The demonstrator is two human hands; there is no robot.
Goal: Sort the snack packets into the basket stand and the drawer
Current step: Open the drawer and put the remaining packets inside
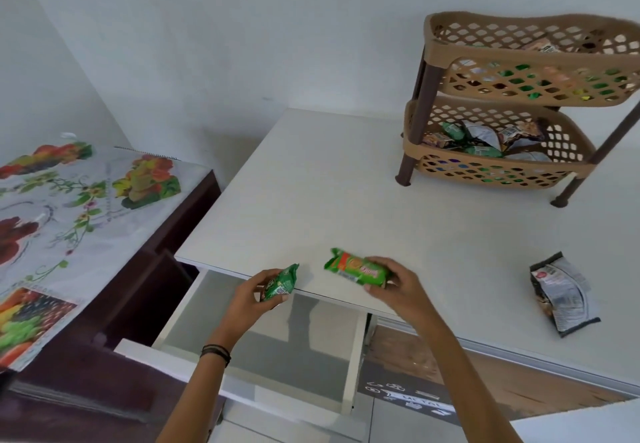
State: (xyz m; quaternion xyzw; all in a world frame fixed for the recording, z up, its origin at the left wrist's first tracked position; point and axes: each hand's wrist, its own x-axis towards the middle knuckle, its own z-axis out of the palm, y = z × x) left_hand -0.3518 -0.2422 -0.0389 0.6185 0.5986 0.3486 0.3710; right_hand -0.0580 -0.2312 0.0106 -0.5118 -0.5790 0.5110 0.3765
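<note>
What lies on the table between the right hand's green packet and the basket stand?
Nothing: in the head view, bare white table runs from the green packet to the basket stand.

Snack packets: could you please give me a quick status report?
Left hand holds small green packet over open drawer. Right hand holds green biscuit packet. Grey packet remains on table. Nothing blocking.

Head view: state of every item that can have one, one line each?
Drawer: pulled open, looks empty.
Basket stand: upright, packets in both tiers.
Small green packet: held by left hand.
Long green packet: held by right hand.
Silver packet: lying loose on table.
</note>
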